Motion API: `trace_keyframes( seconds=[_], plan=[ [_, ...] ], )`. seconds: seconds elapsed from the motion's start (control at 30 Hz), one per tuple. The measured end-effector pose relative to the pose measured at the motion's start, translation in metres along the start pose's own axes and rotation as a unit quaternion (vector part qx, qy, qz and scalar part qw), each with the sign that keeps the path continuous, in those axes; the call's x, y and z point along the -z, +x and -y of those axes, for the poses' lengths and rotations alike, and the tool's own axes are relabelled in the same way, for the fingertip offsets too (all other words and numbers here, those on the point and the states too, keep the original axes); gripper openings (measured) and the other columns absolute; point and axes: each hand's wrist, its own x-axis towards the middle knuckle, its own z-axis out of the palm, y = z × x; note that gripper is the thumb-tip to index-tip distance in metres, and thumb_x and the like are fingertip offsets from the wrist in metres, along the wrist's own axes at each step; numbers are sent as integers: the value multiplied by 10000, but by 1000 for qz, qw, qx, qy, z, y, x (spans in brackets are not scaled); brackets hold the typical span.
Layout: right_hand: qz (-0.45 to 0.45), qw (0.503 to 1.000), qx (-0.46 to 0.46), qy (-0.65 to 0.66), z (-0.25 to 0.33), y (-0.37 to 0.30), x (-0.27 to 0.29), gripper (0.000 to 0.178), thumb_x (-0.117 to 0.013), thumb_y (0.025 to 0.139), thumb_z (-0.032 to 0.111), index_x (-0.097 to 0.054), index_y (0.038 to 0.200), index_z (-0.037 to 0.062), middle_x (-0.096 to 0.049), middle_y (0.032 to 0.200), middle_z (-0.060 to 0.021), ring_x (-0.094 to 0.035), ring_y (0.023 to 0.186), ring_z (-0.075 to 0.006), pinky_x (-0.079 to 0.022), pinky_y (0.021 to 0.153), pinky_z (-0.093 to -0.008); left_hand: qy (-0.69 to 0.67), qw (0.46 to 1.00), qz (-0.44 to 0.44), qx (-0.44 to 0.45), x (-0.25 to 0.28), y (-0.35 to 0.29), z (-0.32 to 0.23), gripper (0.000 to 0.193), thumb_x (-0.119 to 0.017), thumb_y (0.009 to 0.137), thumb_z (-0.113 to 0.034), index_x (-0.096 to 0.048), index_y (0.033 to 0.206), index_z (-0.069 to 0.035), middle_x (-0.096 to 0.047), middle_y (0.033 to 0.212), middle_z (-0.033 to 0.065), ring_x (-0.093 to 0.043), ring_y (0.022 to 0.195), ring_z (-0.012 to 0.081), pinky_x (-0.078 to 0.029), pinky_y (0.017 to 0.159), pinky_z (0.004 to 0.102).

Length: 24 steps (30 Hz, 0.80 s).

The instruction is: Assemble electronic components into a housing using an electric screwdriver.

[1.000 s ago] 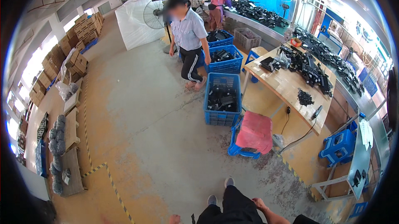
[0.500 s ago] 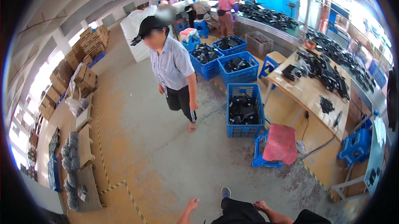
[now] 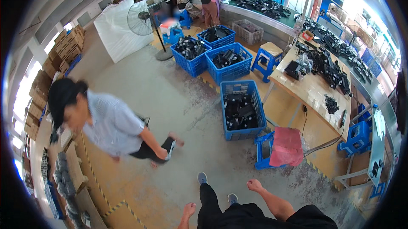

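A worn factory floor [image 3: 182, 118] is spread around the nearest blue plastic crate [image 3: 245, 134]. Right of the crate, a wooden-topped worktable [image 3: 297, 78] is set; by the crate's near right corner a red-covered stool [image 3: 287, 146] is placed, presumably for seated reach to the black parts [image 3: 240, 113] inside. Nearer than the crate, left hand [image 3: 189, 209] and right hand [image 3: 255, 185] are held loosely curled, nothing visibly gripped.

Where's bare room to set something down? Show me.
Bare: grey floor between the nearest co-worker and nearest blue crate; the wooden table along its left edge, left of the small black pile. Crowded: the table's far side and green bench beyond, under black parts.
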Motion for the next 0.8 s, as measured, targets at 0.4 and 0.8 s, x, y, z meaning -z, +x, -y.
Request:
trace_keyframes(
  seconds=[0.4, 0.8],
  plan=[
    [-23, 977, -143, 158, 136, 100, 9, 429, -621, 1011, 334, -708, 1229, -26, -783, 980, -129, -769, 812, -208, -616, 714, -358, 43, 994, 49, -91, 213, 311, -258, 400, -608, 991, -314, -727, 1207, 2, -755, 1072, 208, -727, 1013, 335, -547, 910, 445],
    [45, 955, -240, 168, 279, 400, 117, 375, -609, 955, 379, -775, 993, 45, -760, 864, -176, -749, 798, -326, -583, 799, -439, 96, 983, 106, -112, 356, 591, -540, 345, -582, 1015, -269, -712, 1099, 39, -734, 887, 154, -711, 721, 249, -571, 713, 407]
  ],
)
